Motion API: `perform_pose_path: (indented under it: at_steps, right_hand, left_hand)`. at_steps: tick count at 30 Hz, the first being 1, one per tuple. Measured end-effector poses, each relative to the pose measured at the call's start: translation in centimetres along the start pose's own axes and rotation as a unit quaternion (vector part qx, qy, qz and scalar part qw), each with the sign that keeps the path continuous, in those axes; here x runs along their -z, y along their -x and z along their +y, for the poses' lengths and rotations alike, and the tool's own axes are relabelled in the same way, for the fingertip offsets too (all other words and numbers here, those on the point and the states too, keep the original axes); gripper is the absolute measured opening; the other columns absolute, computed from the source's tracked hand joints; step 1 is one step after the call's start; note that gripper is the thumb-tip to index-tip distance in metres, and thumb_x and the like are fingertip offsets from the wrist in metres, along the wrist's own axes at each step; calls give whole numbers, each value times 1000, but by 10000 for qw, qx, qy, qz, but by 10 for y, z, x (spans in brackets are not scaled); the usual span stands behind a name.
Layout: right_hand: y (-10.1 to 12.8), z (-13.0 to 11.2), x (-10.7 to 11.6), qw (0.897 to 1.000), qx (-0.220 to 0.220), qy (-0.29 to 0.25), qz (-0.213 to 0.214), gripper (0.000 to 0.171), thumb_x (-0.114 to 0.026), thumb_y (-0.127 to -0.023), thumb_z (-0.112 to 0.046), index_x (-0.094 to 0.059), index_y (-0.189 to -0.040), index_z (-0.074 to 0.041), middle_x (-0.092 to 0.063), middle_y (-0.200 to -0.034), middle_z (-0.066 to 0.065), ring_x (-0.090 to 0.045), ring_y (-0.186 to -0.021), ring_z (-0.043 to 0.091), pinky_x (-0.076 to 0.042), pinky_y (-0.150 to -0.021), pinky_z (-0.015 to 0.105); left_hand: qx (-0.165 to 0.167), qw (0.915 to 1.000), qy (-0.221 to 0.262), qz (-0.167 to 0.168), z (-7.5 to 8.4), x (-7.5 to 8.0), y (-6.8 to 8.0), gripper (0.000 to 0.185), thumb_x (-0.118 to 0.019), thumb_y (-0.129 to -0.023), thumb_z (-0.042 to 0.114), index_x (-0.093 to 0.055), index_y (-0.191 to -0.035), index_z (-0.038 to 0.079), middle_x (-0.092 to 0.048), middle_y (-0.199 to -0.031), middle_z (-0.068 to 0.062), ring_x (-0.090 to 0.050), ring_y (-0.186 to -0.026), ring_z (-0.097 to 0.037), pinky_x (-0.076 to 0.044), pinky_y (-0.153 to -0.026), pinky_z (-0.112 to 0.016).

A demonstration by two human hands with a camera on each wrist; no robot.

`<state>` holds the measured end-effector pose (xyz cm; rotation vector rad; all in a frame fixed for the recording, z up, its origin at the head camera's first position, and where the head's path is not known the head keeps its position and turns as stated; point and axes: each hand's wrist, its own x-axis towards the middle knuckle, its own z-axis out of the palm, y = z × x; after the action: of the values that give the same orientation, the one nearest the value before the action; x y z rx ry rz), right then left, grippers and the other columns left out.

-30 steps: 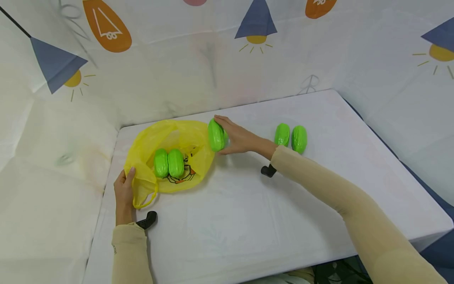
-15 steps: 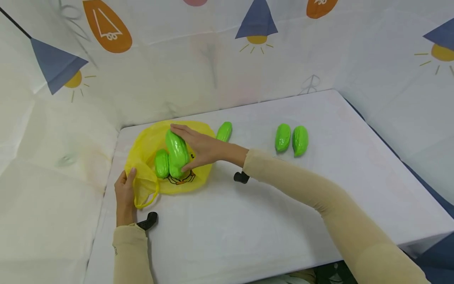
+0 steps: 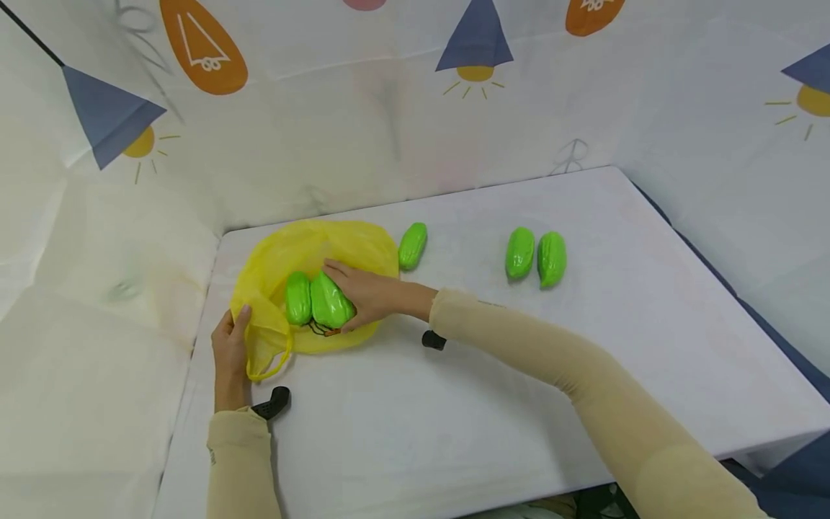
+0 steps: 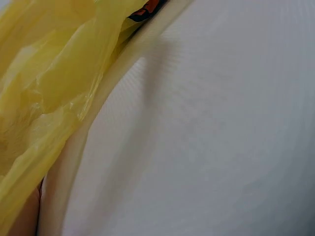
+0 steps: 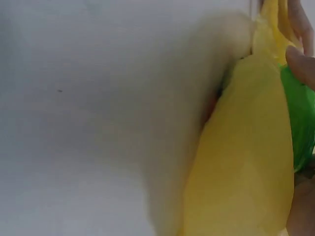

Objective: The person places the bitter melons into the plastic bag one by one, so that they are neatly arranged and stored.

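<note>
Bagging of green pieces at a white bench [image 3: 389,418], both hands in use. The left hand [image 3: 230,346] holds the near-left edge of the yellow bag [image 3: 350,241], thumb laid over the film; the grip presumably keeps the limp mouth spread and the bag from sliding. The right hand [image 3: 359,292] enters from the opposite side and holds a glossy green piece [image 3: 329,301], fingers on its far side and thumb on its near side, a span that probably suits its rounded, lengthwise form and lets it be lowered from above. Container and contents: the bag lies on the bench with its mouth turned up, a handle loop [image 3: 279,364] drooping near the left hand. Within its rim a second green piece [image 3: 298,298] lies just left of the gripped one, the two appearing to touch; whether another lies beneath the right hand is hidden. In the right wrist view the film stands as a wall in front of the green. Outside the bag, a loose green piece [image 3: 413,246] lies just beside the rim, while a left-hand spare [image 3: 520,253] and a right-hand spare [image 3: 552,259] lie side by side well apart, perhaps set within the right arm's reach.
</note>
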<state>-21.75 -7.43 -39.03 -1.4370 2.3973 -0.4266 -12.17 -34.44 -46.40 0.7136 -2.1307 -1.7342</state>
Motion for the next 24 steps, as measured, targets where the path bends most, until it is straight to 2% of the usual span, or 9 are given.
perform_pose_path:
  at_steps: [6, 11, 17, 24]
  right_hand:
    - [-2, 11, -11, 9990, -429, 93, -55, 113, -71, -76, -49, 1, -147, 1, 6, -154, 18, -23, -139, 25, -23, -111, 27]
    - [-5, 13, -13, 9963, -840, -104, -129, 113, -72, -75, -49, 0, -147, 0, 4, -154, 20, -30, -136, 28, -27, -109, 31]
    - [-7, 18, -18, 9959, -878, -129, -186, 113, -73, -75, -47, 0, -147, 1, -15, -151, 23, -35, -133, 27, -28, -109, 30]
    - [-6, 21, -20, 9960, -878, 40, -172, 111, -74, -75, -45, -3, -146, 4, -35, -143, 18, -43, -127, 22, -31, -107, 27]
  left_hand:
    - [-99, 9999, 80, -79, 11, -1, 6, 17, -57, -92, 34, -59, -93, 17, -53, -81, 13, -44, -79, -8, -34, -71, -17]
    - [-235, 9997, 49, -65, 21, -3, 15, 15, -57, -92, 32, -60, -93, 18, -55, -80, 14, -46, -79, -6, -34, -71, -16]
    - [-234, 9997, 73, -25, 20, -4, 16, 12, -57, -92, 31, -60, -92, 20, -55, -80, 14, -46, -80, -6, -35, -72, -15]
    - [-147, 9998, -118, -42, 9, -2, 8, 20, -56, -92, 35, -61, -102, 19, -56, -87, 17, -48, -83, -4, -35, -74, -14]
